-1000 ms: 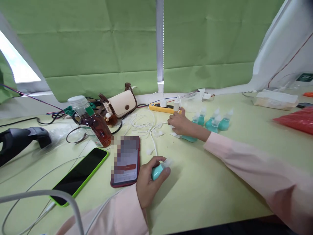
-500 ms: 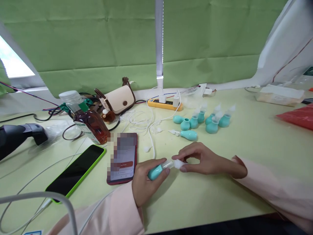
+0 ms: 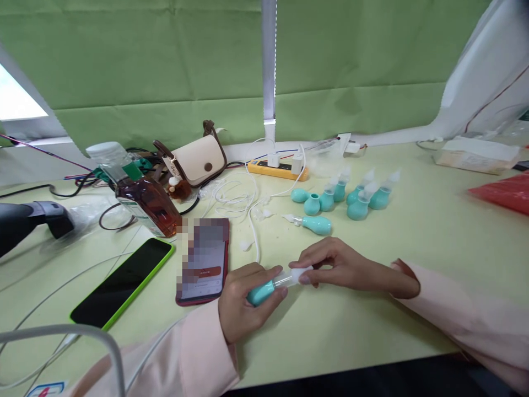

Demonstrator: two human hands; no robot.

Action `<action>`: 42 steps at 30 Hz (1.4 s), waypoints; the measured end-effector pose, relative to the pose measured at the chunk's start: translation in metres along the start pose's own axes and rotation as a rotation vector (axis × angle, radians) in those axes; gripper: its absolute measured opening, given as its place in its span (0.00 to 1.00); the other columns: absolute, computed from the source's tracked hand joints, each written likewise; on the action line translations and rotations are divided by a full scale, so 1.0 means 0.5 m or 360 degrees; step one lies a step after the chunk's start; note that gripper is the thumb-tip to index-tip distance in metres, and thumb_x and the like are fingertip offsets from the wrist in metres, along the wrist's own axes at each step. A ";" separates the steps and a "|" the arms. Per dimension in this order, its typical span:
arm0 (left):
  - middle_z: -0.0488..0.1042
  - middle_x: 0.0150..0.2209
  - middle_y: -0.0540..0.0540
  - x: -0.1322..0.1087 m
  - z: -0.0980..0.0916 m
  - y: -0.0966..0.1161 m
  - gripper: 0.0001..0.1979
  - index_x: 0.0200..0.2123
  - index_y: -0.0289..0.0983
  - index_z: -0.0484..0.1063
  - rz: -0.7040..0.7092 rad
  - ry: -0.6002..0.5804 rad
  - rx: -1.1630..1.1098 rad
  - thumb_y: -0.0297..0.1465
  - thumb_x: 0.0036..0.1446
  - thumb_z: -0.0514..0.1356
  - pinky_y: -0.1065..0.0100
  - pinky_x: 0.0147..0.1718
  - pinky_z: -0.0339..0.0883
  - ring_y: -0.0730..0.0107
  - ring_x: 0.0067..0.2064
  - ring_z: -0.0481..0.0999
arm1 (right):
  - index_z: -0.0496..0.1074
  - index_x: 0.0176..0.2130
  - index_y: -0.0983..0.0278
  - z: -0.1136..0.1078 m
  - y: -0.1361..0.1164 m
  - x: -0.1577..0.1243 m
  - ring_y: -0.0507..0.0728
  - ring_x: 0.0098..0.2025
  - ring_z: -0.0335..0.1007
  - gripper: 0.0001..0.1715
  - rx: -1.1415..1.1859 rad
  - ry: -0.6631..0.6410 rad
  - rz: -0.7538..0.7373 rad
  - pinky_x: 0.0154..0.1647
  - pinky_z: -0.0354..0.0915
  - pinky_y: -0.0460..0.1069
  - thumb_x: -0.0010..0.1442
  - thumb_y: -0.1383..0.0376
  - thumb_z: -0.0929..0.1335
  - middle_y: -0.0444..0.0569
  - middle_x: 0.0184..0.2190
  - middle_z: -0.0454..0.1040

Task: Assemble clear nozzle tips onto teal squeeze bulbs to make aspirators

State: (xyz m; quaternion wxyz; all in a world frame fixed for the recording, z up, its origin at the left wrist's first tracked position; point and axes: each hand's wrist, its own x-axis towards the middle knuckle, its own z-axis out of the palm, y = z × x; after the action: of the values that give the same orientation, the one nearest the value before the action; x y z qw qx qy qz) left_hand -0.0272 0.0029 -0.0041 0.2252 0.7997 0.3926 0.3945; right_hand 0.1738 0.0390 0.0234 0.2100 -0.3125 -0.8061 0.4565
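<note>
My left hand is closed around a teal squeeze bulb, which looks like part of a nasal aspirator. A clear tube projects from the bulb to the right, between my thumb and forefinger. At the tube's far end, my right hand pinches a white soft tip, its outer part covered by the fingers. The tip meets the tube; how far it is pushed on I cannot tell. Beyond my hands lies another teal aspirator on its side, with several upright ones behind it.
Left of my hands lie a phone showing a lit screen and a green-cased phone. A tilted bottle, a cream handbag and a yellow power strip stand further back. White cables cross the table.
The view has shifted slightly. My right fingers have closed further round the white tip, which now lies more in line with the clear tube. My left hand keeps its hold on the bulb.
</note>
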 end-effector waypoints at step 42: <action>0.72 0.25 0.45 -0.003 0.004 0.011 0.10 0.35 0.33 0.73 -0.0269 0.0001 -0.0256 0.30 0.50 0.57 0.71 0.27 0.61 0.70 0.27 0.69 | 0.73 0.23 0.68 0.062 0.006 0.012 0.47 0.17 0.63 0.08 0.0777 0.0402 0.0048 0.16 0.61 0.43 0.49 0.65 0.67 0.45 0.18 0.68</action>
State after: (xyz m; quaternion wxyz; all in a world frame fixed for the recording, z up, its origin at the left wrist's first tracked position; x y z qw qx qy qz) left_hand -0.0236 -0.0019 -0.0024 0.3209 0.7429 0.4258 0.4047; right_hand 0.1512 0.0255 0.0056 0.3712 -0.3190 -0.6350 0.5977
